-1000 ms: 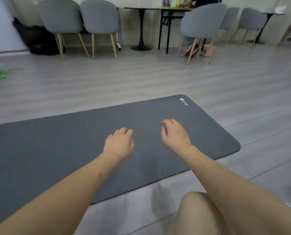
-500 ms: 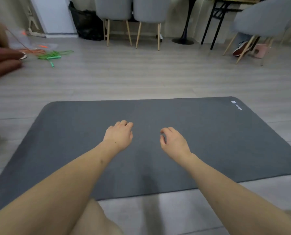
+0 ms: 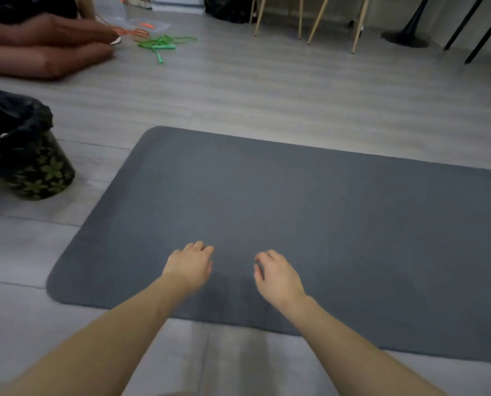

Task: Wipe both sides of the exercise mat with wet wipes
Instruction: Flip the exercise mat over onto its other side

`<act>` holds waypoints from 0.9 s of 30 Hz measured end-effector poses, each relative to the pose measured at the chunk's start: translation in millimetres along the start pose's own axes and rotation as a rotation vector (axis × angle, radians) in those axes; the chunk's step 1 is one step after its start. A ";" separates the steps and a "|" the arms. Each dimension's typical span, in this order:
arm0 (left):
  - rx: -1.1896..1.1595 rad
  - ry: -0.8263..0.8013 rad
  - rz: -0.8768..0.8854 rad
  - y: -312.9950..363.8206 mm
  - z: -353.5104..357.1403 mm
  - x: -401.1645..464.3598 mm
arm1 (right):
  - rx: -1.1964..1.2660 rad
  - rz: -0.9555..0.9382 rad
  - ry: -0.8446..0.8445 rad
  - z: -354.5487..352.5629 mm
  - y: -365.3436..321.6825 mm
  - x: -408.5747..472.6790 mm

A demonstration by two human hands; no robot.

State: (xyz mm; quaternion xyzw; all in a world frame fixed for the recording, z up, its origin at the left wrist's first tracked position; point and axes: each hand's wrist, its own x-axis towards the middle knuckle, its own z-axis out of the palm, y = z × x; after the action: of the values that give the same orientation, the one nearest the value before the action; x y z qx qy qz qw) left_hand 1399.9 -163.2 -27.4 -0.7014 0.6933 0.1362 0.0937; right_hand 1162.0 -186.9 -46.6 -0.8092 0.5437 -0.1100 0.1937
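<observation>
We found the exercise mat point(image 3: 310, 210) flat on the floor point(image 3: 267, 90), both the left hand point(image 3: 189, 265) and right hand point(image 3: 277, 277) loosely curled, empty, above its near edge; soft and floppy, we judged it best lifted by that edge.

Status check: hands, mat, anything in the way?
Left hand, right hand empty over mat. Mat flat. No wipe visible. Bin beside mat's corner.

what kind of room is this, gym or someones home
Hard to say for sure; probably a shared activity or studio room, not a fitted gym. A grey exercise mat lies on bare plank flooring, a green skipping rope lies further off, and chair legs line the far side.
</observation>
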 end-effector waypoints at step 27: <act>-0.217 -0.075 -0.117 -111.5 104.2 -63.3 | -0.184 -0.357 0.019 97.5 -37.6 6.3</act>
State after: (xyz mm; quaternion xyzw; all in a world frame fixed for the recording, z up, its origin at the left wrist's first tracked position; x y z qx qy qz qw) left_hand 1504.7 -67.6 -112.0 -0.7410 0.6284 0.2311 0.0507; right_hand 1233.8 -161.3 -118.4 -0.9059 0.4012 -0.1000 0.0913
